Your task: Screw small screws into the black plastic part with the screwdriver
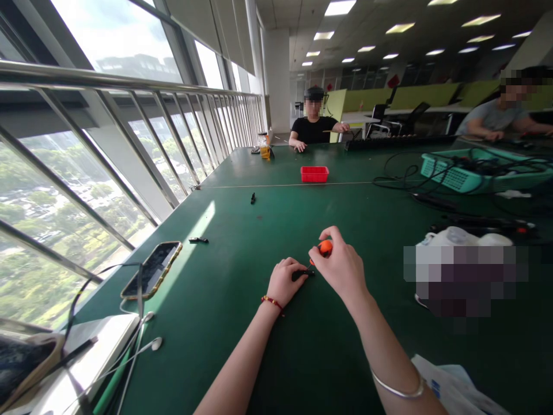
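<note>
My right hand (341,262) is closed round a small screwdriver (325,248) with an orange and black handle. Its thin shaft slants down and left to a small black part (303,274) on the table. Against the tabletop, my left hand (287,282) grips that dark piece between its fingers. The screwdriver's tip meets or nearly meets the piece; I cannot tell which. Farther off lie two similar black pieces, one (199,240) to the left and one (253,198) toward the back.
On the green table (242,323) stand a red tray (314,174) and a teal basket (453,173) with cables. A phone (153,270), earphones (156,344) and a notebook (99,351) lie left. A white bag (458,237) sits right. Two people (314,124) sit beyond.
</note>
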The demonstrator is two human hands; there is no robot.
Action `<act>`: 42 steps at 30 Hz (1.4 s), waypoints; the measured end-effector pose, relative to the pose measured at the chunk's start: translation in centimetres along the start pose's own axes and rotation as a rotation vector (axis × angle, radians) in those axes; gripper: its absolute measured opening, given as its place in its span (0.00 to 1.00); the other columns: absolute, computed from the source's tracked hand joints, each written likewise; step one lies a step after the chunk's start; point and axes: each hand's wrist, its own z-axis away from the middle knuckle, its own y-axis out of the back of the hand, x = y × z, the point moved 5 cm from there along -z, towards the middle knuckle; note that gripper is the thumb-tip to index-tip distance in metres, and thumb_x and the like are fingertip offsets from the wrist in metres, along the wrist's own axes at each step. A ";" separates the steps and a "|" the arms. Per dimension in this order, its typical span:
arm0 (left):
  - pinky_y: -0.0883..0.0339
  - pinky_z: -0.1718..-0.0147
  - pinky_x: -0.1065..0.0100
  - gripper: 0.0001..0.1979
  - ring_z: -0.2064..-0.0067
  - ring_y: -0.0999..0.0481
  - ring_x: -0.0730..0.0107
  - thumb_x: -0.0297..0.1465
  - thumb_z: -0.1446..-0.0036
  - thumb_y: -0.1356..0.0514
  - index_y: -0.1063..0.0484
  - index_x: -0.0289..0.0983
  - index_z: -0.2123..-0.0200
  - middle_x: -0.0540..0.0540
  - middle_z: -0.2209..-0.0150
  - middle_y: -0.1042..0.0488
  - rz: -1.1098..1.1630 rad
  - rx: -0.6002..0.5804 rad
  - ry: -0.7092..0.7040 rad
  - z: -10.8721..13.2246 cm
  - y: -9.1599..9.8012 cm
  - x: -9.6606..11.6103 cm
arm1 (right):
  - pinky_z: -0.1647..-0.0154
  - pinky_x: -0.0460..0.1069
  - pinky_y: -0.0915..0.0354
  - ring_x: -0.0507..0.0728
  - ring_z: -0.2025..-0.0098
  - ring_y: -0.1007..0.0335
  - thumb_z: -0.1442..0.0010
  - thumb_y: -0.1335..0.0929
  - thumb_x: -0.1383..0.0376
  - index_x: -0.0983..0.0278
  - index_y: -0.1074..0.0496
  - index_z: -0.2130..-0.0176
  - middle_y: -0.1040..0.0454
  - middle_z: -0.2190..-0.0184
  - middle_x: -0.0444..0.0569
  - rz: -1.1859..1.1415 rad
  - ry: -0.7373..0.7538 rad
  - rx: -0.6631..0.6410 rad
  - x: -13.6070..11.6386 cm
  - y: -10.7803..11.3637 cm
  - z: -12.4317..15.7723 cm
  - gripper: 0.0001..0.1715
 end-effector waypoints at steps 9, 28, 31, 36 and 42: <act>0.35 0.55 0.62 0.07 0.59 0.29 0.65 0.31 0.47 0.39 0.23 0.41 0.64 0.47 0.63 0.27 -0.004 0.009 -0.018 -0.1 -0.1 -0.1 | 0.78 0.46 0.55 0.53 0.77 0.39 0.37 0.48 0.47 0.60 0.39 0.72 0.34 0.79 0.45 0.087 -0.067 -0.045 0.2 0.9 -0.3 0.26; 0.35 0.55 0.62 0.06 0.59 0.29 0.64 0.29 0.47 0.39 0.23 0.40 0.65 0.47 0.64 0.27 -0.023 0.013 -0.022 -0.1 0.0 0.1 | 0.79 0.44 0.55 0.51 0.79 0.40 0.36 0.44 0.56 0.60 0.36 0.70 0.34 0.81 0.42 0.123 0.222 -0.021 -0.5 0.7 -0.6 0.18; 0.35 0.55 0.62 0.07 0.60 0.29 0.65 0.29 0.47 0.39 0.23 0.39 0.64 0.47 0.64 0.27 -0.020 0.015 -0.025 -0.1 -0.1 0.1 | 0.79 0.45 0.55 0.51 0.78 0.40 0.36 0.44 0.58 0.59 0.35 0.70 0.32 0.80 0.42 0.132 0.154 -0.021 0.0 0.9 -0.4 0.16; 0.35 0.55 0.62 0.07 0.59 0.29 0.65 0.30 0.47 0.39 0.23 0.39 0.64 0.47 0.64 0.27 -0.020 0.010 -0.027 -0.1 -0.1 0.0 | 0.78 0.45 0.54 0.52 0.76 0.39 0.38 0.43 0.60 0.60 0.36 0.66 0.31 0.77 0.43 0.120 0.113 -0.041 0.1 1.2 -0.3 0.11; 0.35 0.56 0.63 0.06 0.60 0.30 0.65 0.30 0.47 0.39 0.23 0.39 0.65 0.47 0.64 0.27 -0.019 0.011 -0.027 -0.1 -0.2 0.1 | 0.76 0.46 0.51 0.52 0.73 0.38 0.43 0.39 0.63 0.60 0.36 0.65 0.28 0.66 0.45 0.144 0.233 -0.147 -1.1 0.8 -1.0 0.05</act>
